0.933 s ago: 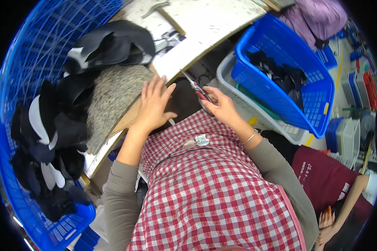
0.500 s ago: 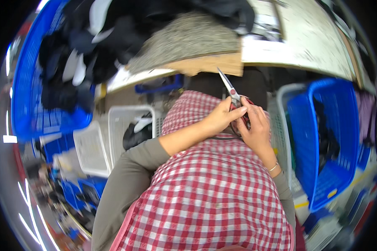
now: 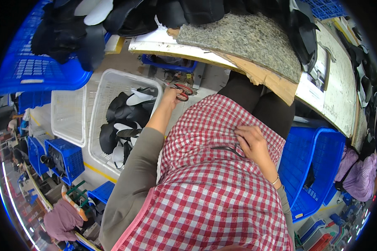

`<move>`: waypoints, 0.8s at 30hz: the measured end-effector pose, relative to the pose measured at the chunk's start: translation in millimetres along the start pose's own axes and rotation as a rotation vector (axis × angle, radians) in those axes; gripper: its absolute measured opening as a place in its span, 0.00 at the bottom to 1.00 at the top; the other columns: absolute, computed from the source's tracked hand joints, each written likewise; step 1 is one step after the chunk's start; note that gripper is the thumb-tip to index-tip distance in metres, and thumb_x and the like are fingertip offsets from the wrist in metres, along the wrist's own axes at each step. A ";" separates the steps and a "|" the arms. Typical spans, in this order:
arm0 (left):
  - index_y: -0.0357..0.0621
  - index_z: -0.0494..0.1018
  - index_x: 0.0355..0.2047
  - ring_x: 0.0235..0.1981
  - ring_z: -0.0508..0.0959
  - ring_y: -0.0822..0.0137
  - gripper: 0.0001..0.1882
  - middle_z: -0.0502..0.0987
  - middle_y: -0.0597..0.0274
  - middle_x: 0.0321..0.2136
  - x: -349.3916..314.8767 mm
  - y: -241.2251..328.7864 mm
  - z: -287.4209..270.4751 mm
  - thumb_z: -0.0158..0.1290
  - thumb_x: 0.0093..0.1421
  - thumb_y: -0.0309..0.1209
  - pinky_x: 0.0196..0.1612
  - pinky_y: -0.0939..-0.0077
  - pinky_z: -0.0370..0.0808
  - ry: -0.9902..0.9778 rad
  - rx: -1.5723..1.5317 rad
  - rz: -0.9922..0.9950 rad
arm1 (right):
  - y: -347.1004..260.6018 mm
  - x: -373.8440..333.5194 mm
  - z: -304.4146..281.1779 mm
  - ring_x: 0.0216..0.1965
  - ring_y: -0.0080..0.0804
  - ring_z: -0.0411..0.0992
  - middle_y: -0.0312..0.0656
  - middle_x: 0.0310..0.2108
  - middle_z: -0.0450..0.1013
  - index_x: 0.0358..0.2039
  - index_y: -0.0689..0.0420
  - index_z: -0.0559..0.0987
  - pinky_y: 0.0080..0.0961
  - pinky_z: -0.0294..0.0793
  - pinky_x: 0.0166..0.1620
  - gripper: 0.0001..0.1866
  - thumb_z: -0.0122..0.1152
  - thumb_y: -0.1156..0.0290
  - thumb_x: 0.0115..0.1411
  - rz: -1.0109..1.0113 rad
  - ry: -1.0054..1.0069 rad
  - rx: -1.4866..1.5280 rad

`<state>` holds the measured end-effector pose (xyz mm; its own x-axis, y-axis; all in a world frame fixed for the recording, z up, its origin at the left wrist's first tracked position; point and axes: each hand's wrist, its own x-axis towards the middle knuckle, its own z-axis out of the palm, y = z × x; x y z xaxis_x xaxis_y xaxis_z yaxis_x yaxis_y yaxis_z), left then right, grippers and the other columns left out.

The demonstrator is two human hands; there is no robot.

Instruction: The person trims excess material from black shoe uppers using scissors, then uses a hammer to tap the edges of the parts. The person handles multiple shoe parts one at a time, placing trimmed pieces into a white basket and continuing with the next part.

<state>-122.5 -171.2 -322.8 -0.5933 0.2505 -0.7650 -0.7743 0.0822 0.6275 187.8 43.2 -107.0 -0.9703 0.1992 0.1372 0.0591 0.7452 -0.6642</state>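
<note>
My left hand (image 3: 170,99) is stretched out to the left, above the rim of a white basket. It is closed on a pair of scissors (image 3: 184,90) with red and black handles; the fingers hide the blades. On my lap, my right hand (image 3: 255,144) rests on a red and white checked apron (image 3: 213,184) with its fingers curled. Beside those fingers lies a slender dark pointed thing (image 3: 226,148), its right end partly under the hand. Whether the hand grips it is unclear. In the white basket (image 3: 97,121) are black and white shoe-like pieces (image 3: 123,108).
A worktable (image 3: 339,88) with a speckled stone slab (image 3: 243,44) stands ahead, black shoe pieces (image 3: 205,10) along its far side. Blue baskets stand at the upper left (image 3: 42,73) and at the right (image 3: 293,175). Another person (image 3: 63,219) sits at the lower left.
My left hand has moved left with the scissors, away from my right hand, which has come down onto my lap. The view has turned left, showing more of the white basket.
</note>
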 end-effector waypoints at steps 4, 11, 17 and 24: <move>0.38 0.72 0.50 0.33 0.84 0.55 0.24 0.80 0.52 0.35 129.9 -12.1 -5.0 0.57 0.50 0.14 0.31 0.58 0.79 0.162 0.530 0.218 | 10.3 -5.2 -3.1 0.46 0.44 0.77 0.45 0.43 0.81 0.40 0.61 0.85 0.36 0.78 0.50 0.09 0.68 0.78 0.59 0.188 -0.046 -0.028; 0.38 0.75 0.49 0.35 0.84 0.57 0.20 0.82 0.54 0.36 266.7 37.2 23.6 0.61 0.54 0.19 0.35 0.61 0.80 0.231 1.132 0.421 | 29.1 -23.1 -0.7 0.40 0.43 0.78 0.45 0.37 0.82 0.37 0.60 0.85 0.35 0.79 0.46 0.05 0.66 0.77 0.61 0.498 0.047 -0.006; 0.38 0.75 0.50 0.36 0.84 0.58 0.20 0.82 0.55 0.36 325.2 68.6 64.8 0.61 0.56 0.21 0.36 0.61 0.80 0.213 1.134 0.393 | 41.8 -41.1 6.1 0.41 0.44 0.80 0.44 0.38 0.82 0.37 0.58 0.86 0.36 0.81 0.48 0.06 0.65 0.72 0.62 0.646 0.060 -0.028; 0.39 0.76 0.50 0.36 0.83 0.58 0.19 0.82 0.55 0.37 342.5 67.3 58.9 0.62 0.57 0.22 0.37 0.62 0.81 0.191 0.805 0.285 | 41.5 -14.4 -8.7 0.39 0.42 0.80 0.43 0.37 0.82 0.38 0.57 0.86 0.35 0.81 0.46 0.05 0.65 0.73 0.63 0.673 0.082 0.017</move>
<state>-364.9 -23.1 -534.0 -0.8229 0.2056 -0.5297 -0.2430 0.7154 0.6551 206.3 76.8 -130.1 -0.7022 0.6645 -0.2557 0.6399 0.4315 -0.6359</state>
